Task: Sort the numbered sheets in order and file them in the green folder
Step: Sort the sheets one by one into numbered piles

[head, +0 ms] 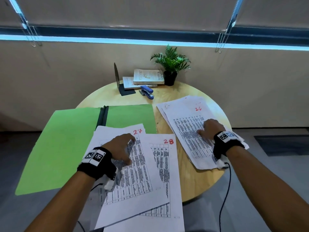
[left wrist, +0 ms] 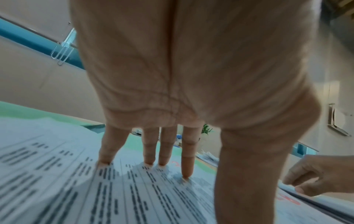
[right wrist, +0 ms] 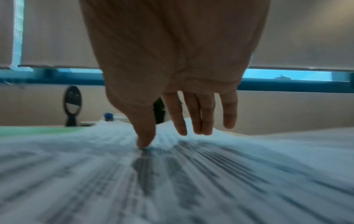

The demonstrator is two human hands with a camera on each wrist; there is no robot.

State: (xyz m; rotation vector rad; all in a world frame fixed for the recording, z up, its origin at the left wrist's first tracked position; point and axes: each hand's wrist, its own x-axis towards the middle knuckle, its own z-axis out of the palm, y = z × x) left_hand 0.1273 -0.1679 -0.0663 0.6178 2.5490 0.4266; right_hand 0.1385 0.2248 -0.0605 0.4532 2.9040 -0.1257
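Note:
An open green folder (head: 63, 144) lies flat on the left of the round table. White printed sheets overlap its lower right corner: sheet 27 (head: 133, 178) lies tilted on top of sheet 28 (head: 167, 164). My left hand (head: 121, 148) presses on sheet 27 with straight, spread fingers (left wrist: 149, 151). To the right lies a loose stack of sheets with sheet 26 (head: 189, 129) on top. My right hand (head: 209, 128) hovers over it with fingers relaxed, the thumb tip (right wrist: 144, 141) touching the paper (right wrist: 172, 174).
At the back of the wooden table (head: 200, 178) are a blue stapler (head: 147, 92), two stacked books (head: 145, 78), a black bookend (head: 119, 81) and a potted plant (head: 170, 67). The folder and the near sheets overhang the table's edge.

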